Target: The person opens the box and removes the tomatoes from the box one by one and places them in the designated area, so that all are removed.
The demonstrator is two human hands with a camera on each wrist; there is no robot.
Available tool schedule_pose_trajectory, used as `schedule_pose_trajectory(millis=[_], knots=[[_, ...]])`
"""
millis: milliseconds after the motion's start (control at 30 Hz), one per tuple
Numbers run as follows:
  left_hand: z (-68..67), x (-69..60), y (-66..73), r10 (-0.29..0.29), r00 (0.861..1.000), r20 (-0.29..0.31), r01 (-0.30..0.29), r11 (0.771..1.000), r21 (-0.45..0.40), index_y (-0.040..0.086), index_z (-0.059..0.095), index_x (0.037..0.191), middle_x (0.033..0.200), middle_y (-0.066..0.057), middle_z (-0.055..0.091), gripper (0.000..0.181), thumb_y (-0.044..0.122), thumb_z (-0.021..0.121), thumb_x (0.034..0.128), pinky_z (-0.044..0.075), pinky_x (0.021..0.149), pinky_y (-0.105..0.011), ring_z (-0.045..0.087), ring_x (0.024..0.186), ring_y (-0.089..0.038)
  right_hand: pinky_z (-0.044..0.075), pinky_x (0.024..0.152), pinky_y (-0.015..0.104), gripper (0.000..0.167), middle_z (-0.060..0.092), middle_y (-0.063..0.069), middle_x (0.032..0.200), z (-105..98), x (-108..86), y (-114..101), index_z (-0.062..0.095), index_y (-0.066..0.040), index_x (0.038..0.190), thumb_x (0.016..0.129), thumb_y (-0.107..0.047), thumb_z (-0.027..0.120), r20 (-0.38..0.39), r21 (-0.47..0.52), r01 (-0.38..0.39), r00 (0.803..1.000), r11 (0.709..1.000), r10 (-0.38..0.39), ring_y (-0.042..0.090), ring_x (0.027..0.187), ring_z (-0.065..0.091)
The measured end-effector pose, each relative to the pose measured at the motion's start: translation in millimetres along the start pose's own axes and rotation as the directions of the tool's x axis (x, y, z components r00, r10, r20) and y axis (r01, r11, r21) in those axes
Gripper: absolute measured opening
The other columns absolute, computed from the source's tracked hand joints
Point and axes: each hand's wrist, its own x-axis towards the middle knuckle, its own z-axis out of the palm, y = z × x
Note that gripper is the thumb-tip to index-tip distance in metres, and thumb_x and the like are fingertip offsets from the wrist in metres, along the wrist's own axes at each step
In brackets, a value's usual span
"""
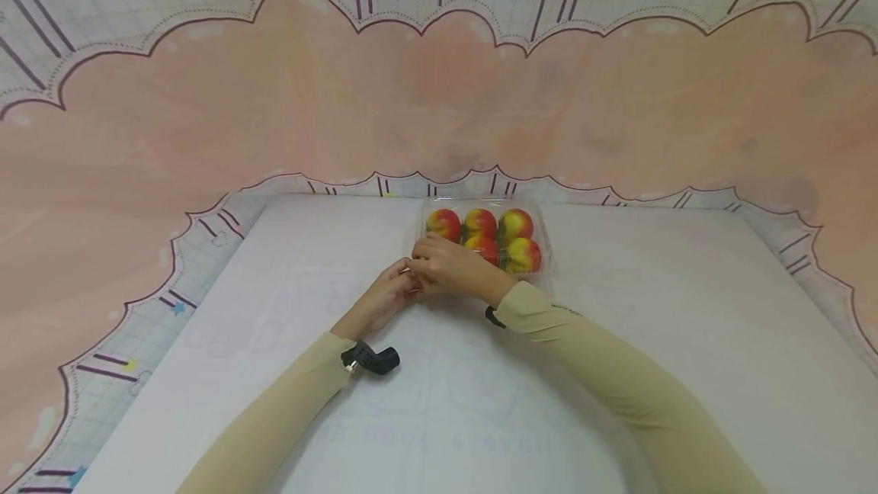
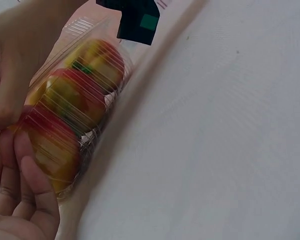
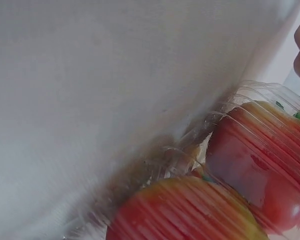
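A clear plastic box [image 1: 542, 208] holds several red and yellow apples [image 1: 516, 224] in rows, seen through ridged plastic. At its near left corner my right hand [image 1: 458, 265] bends its thumb and fingers over the edge and grips it. My left hand [image 1: 386, 297] meets the right there, bent fingers pinching the same corner. In the left wrist view the left hand's fingers [image 2: 40, 185] lie against the box's end, just below the right thumb. The right wrist view shows apples [image 3: 260, 165] under the plastic up close. The hands partly hide the corner and an apple behind it.
The box stands on a white table [image 1: 439, 402] near its far edge. Behind hangs a peach and white patterned cloth [image 1: 411, 105]. A black strapped device [image 1: 373, 358] sits on the left wrist, with another [image 1: 494, 317] on the right.
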Motion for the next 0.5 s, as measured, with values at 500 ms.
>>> schedule_pose_trajectory(millis=[500], knots=[[6.5, 2.6, -3.0, 0.019, 0.998, -0.064, -0.021, 0.999, -0.042, 0.016, 0.045, 0.091, 0.081, 0.011, 0.057, 0.019, 0.000, 0.035, 0.0928, 0.044, 0.073, -0.017, 0.054, 0.077, -0.002, 0.047, 0.091, 0.027, 0.020, 0.064, 0.003, 0.088, 2.5, -1.2, -1.9, 0.070, -0.009, 0.096, 0.078, -0.018, 0.075, -0.024, -0.015, -0.011, 1.000, 1.000, 0.010, 0.017, 0.088, 0.056]])
